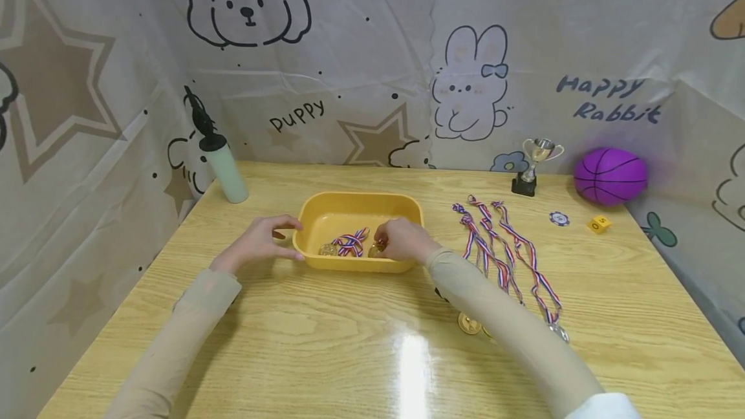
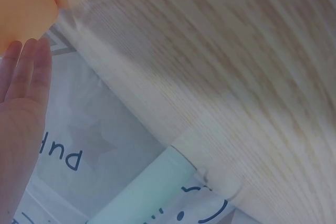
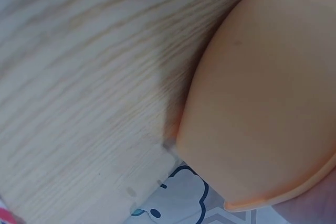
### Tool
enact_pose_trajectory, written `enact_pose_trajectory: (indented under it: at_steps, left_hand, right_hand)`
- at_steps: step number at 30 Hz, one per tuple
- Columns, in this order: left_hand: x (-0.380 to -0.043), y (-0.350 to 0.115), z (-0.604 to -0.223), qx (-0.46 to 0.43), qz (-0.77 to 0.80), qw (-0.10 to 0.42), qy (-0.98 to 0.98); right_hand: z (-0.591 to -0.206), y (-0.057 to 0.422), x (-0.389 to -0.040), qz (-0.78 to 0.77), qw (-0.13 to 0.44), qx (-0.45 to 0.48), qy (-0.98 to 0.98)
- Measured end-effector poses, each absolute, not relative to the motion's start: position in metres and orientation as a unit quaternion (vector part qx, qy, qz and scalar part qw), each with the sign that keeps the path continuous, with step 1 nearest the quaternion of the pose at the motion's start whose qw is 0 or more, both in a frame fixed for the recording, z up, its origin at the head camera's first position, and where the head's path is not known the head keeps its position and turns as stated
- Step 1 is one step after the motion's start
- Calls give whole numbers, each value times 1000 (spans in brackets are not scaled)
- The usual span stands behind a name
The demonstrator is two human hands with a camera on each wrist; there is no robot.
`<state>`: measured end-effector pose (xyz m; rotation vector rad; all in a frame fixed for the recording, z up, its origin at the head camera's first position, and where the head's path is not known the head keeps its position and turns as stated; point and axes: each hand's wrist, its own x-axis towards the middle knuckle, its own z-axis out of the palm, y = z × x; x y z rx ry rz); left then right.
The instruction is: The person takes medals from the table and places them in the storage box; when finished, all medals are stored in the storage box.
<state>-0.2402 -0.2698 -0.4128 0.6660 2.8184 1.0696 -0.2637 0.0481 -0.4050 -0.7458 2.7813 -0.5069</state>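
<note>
Inside tray, right hand pinching medal, left hand unclenched against rim, sleeve across ribbons, trophy beyond

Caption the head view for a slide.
Left hand touching a yellow, rounded rectangular tub while the right hand, inside it, holds a round gold medal.

The basin is yellow, its medals gold, the ribbons striped red-white-blue.

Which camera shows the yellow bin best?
The head view: it shows the yellow bin nearly whole, rim and inside, with gold medals in it. The left wrist view catches only a piece of its outside; the right wrist view shows its outer wall close up, no inside.
</note>
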Motion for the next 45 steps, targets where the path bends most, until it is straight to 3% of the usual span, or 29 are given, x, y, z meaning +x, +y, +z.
enact_pose_trajectory:
  at_steps: [16,33,45]
  left_hand:
    - [-242,-268,-412,215,354,28,910]
    - [-243,-266,-412,218,352,28,910]
    - [-240,-270,-417,224,355,11,908]
  right_hand:
    - [-403,52,-263,-194,94,-261,941]
    - [-397,87,-261,-443,30,-262,857]
    - [-372,140,-221,-446,46,-250,858]
